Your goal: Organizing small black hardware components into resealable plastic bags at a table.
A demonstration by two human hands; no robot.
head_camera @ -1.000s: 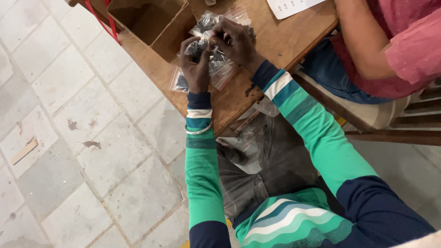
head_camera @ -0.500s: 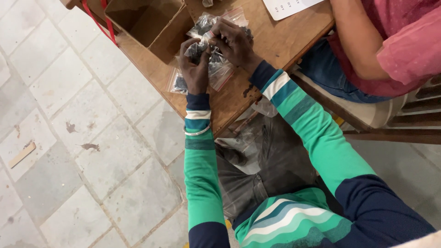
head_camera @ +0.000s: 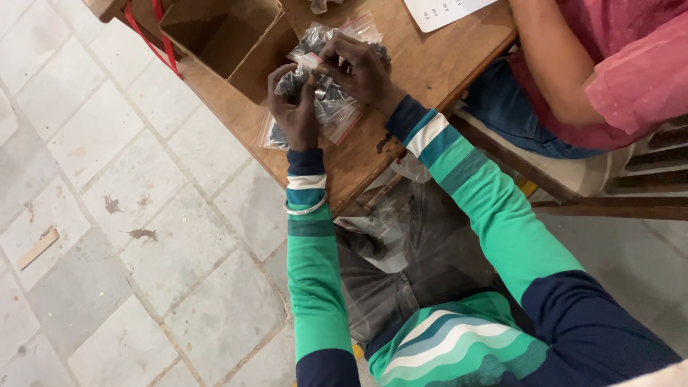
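Two hands were busy over the near edge of the wooden desk [head_camera: 430, 64], both closed on a clear plastic bag of small dark parts [head_camera: 337, 107]. The left hand [head_camera: 295, 107] gripped the bag's left side, fingers curled around it; the right hand [head_camera: 358, 68] pinched at its top, just beside the left. The bag rested on the desk among other clear bags, one with a red strip [head_camera: 362, 27] just beyond the knuckles. An open cardboard box [head_camera: 222, 32] stood to the far left, and a white sheet of paper [head_camera: 444, 11] lay at the far edge. To the right sat another person in a pink top [head_camera: 631, 72], arm resting on the desk.

The bags sat close to the desk's edge, above the tiled floor [head_camera: 107, 215]. I judged that a slipped pinch could tip the bag and scatter its small parts onto the tiles, or tear the thin plastic.
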